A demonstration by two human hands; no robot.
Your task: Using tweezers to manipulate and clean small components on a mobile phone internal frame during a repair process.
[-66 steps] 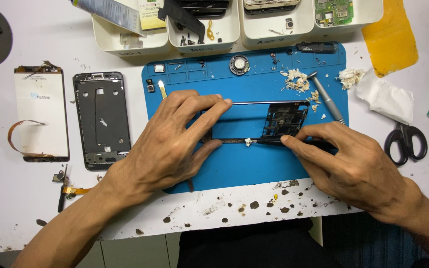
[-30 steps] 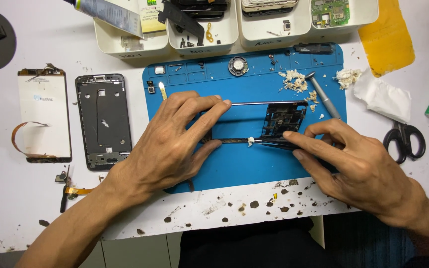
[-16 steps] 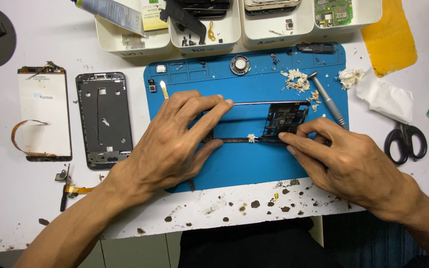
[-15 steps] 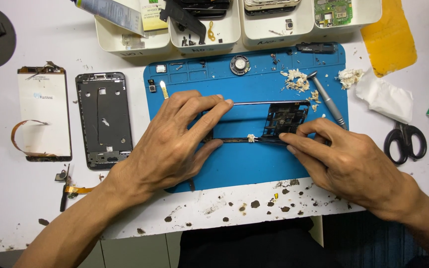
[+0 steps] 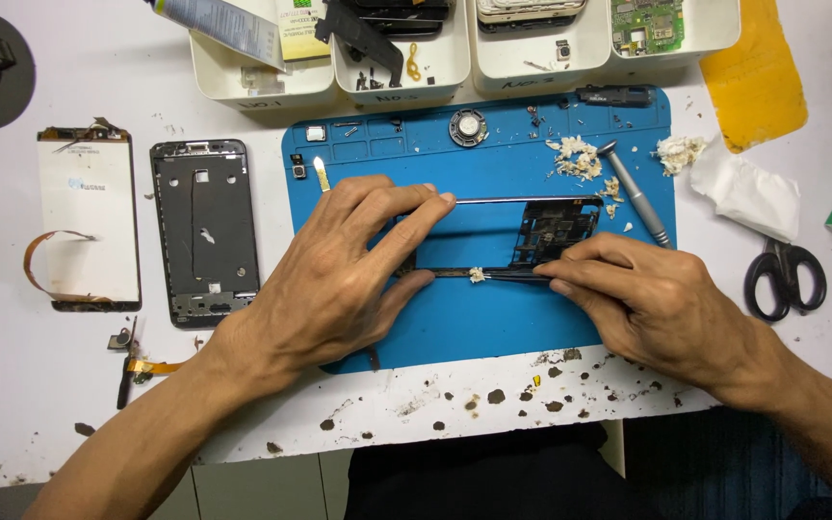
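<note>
A thin dark phone frame [image 5: 559, 228] lies on the blue work mat [image 5: 493, 327]. My left hand [image 5: 339, 274] presses down on the frame's left end, thumb on the near rail and fingers on the far rail. My right hand [image 5: 652, 303] pinches a thin dark scraping tool [image 5: 512, 276] whose tip lies along the near rail. A small clump of pale residue [image 5: 477, 274] sits at the tool tip.
A grey screwdriver [image 5: 636, 193] and pale scrapings [image 5: 575, 157] lie at the mat's far right. A second phone frame [image 5: 206, 231] and a white screen panel [image 5: 89, 221] lie to the left. White parts trays [image 5: 406, 67] line the back. Scissors [image 5: 784, 279] and crumpled tissue [image 5: 748, 193] are at right.
My right hand has slid the tool left along the near rail, pushing the pale clump with it. The left hand has stayed put.
</note>
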